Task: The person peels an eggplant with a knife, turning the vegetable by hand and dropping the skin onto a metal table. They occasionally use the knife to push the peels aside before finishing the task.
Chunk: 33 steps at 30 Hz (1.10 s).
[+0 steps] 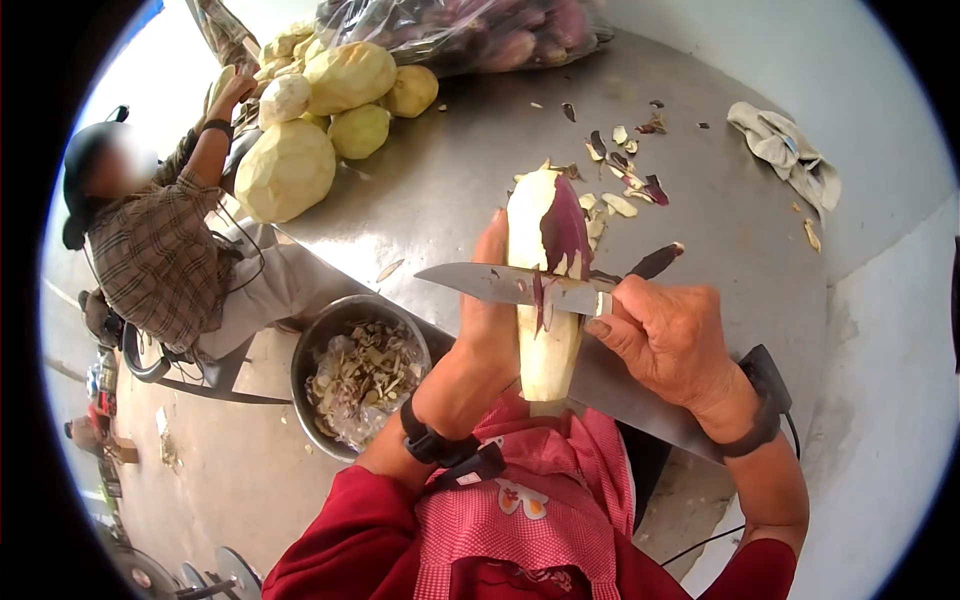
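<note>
My left hand [488, 312] is wrapped around the left side of a long sweet potato [532, 225]. The root is mostly peeled to pale yellow flesh, with purple skin left on its upper right. In my right hand [672, 345] is a kitchen knife [497, 284], gripped by its handle. The blade lies across the sweet potato and points left, with a thin strip of purple peel hanging at it. My left fingers are partly hidden behind the root and blade.
Peeled sweet potatoes [287, 172] are piled at the table's [455, 150] left, near a seated person [165, 235]. A clear bag [470, 35] of purple roots lies at the back. Peel scraps [620, 205] and a cloth [785, 150] lie to the right. Below left stands a metal bowl [300, 395] of peelings.
</note>
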Tool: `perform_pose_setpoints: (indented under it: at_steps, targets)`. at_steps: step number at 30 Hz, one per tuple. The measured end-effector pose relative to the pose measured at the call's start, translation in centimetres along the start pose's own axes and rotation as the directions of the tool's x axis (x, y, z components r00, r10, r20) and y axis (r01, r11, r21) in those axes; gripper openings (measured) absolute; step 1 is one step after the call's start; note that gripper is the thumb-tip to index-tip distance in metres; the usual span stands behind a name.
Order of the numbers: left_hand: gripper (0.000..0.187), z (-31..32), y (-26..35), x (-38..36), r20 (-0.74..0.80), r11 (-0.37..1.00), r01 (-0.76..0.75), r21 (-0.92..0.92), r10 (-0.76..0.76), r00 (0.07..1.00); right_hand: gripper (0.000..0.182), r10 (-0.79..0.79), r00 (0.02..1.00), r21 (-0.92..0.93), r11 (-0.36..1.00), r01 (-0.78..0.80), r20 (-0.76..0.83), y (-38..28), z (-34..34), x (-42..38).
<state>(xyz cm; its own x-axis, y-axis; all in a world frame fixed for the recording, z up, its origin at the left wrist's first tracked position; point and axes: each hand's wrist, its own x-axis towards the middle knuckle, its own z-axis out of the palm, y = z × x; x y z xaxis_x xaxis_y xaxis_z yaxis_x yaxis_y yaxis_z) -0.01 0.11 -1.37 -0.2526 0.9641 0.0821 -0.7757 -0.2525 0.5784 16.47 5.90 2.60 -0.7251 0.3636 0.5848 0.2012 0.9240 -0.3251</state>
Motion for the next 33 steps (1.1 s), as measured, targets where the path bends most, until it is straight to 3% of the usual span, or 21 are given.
perform_pose_setpoints:
  at_steps: [4,6,9,13,14,15,16,19,22,24,26,30,32,33]
  targets:
    - [0.048,-0.5,0.0,0.2,0.024,0.999,-0.001,0.038,0.001,1.0,0.034,0.006,1.0,-0.041,0.999,-0.006,-0.01,0.1,0.2,-0.1]
    - [0.05,-0.6,-0.1,0.2,0.094,0.992,0.047,-0.119,-0.036,0.995,0.034,0.028,0.999,-0.103,0.994,-0.03,-0.027,0.1,0.2,0.0]
    - [0.051,0.0,0.0,0.0,-0.033,0.991,0.065,-0.116,-0.069,0.997,0.034,0.081,0.994,-0.167,0.982,-0.092,-0.068,0.4,0.2,0.1]
    - [0.05,-0.5,0.0,0.1,0.021,0.994,0.071,-0.087,-0.07,0.997,0.036,0.089,0.991,-0.154,0.983,-0.103,-0.095,1.7,0.3,0.2]
    - [0.05,-0.3,0.1,-0.1,0.044,0.992,0.079,-0.093,-0.076,0.996,0.037,0.201,0.974,-0.214,0.952,-0.219,-0.104,2.7,0.1,0.3]
    - [0.05,0.3,0.3,-0.5,-0.044,0.998,0.067,0.013,-0.067,0.997,0.038,0.312,0.942,-0.273,0.903,-0.333,-0.121,3.2,-0.2,0.1]
    - [0.05,0.4,0.2,-0.5,-0.04,0.998,0.068,0.012,-0.067,0.997,0.038,0.311,0.942,-0.276,0.901,-0.334,-0.123,3.5,-0.5,-0.1]
    - [0.049,0.2,0.2,-0.4,0.023,0.995,0.084,-0.049,-0.083,0.996,0.037,0.355,0.931,-0.028,0.933,-0.358,-0.087,3.3,-0.7,0.2]
    - [0.046,-0.2,-0.3,-0.2,0.137,0.982,0.051,-0.183,-0.026,0.99,0.035,0.243,0.97,0.125,0.963,-0.238,-0.025,0.9,-0.9,0.2]
    - [0.05,0.4,-0.1,0.0,0.02,0.997,0.048,-0.062,-0.047,0.999,0.034,0.206,0.978,0.136,0.97,-0.202,-0.018,0.3,-0.6,0.0]
    - [0.051,0.2,-0.1,0.0,0.1,0.991,0.088,-0.098,-0.078,0.992,0.033,0.079,0.997,0.032,0.996,-0.078,-0.005,0.4,-0.2,-0.1]
    - [0.052,0.2,-0.1,-0.2,0.065,0.998,0.052,-0.021,-0.051,0.997,0.034,0.072,0.997,0.009,0.997,-0.073,0.008,0.5,0.2,-0.2]
    - [0.052,-0.5,0.0,-0.3,0.053,0.986,0.005,0.165,-0.014,0.999,0.035,0.059,0.997,-0.057,0.996,-0.061,-0.045,0.9,0.4,-0.2]
    - [0.052,-0.1,-0.1,-0.3,0.053,0.986,0.008,0.164,-0.017,0.998,0.035,0.062,0.997,-0.058,0.996,-0.064,-0.045,0.9,0.4,-0.2]
